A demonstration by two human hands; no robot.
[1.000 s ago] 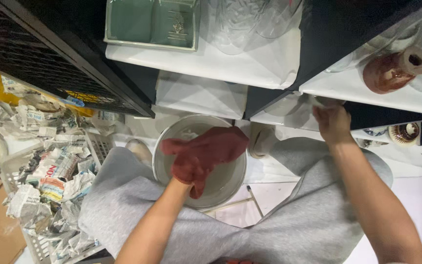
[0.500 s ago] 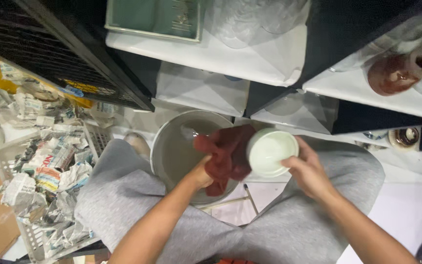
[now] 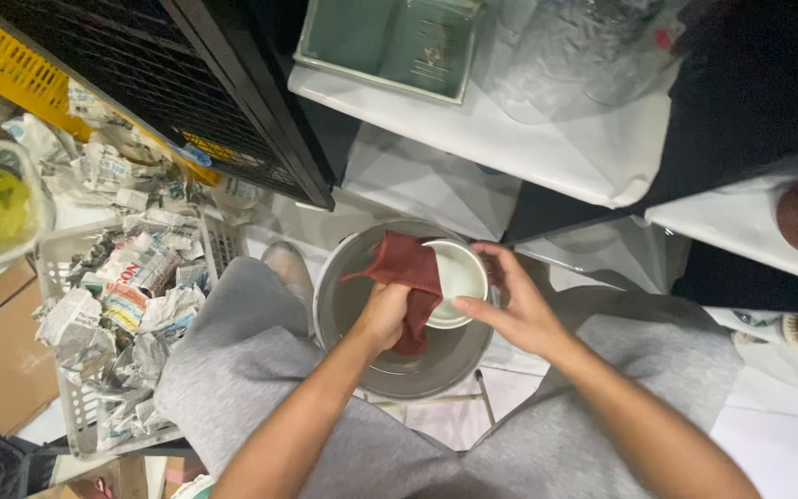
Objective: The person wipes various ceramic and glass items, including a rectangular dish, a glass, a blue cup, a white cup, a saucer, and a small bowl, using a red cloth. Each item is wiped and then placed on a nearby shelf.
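Your left hand (image 3: 382, 314) grips a soft, crumpled dark-red cloth (image 3: 405, 277) pressed against the rim of a small, round, smooth white bowl (image 3: 454, 277); your right hand (image 3: 519, 310) cups the bowl's far side, fingers curled on it. Both sit over a wide, round grey metal basin (image 3: 417, 365) between your grey-trousered knees. Crumpled newspaper (image 3: 131, 296) fills a white slatted plastic basket (image 3: 53, 268) to your left.

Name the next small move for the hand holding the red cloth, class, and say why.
Probably sweep the red cloth round the inside of the white bowl. The left hand presses the cloth on the bowl's rim, the right hand steadies the bowl over the metal basin, and the inside lies bare.
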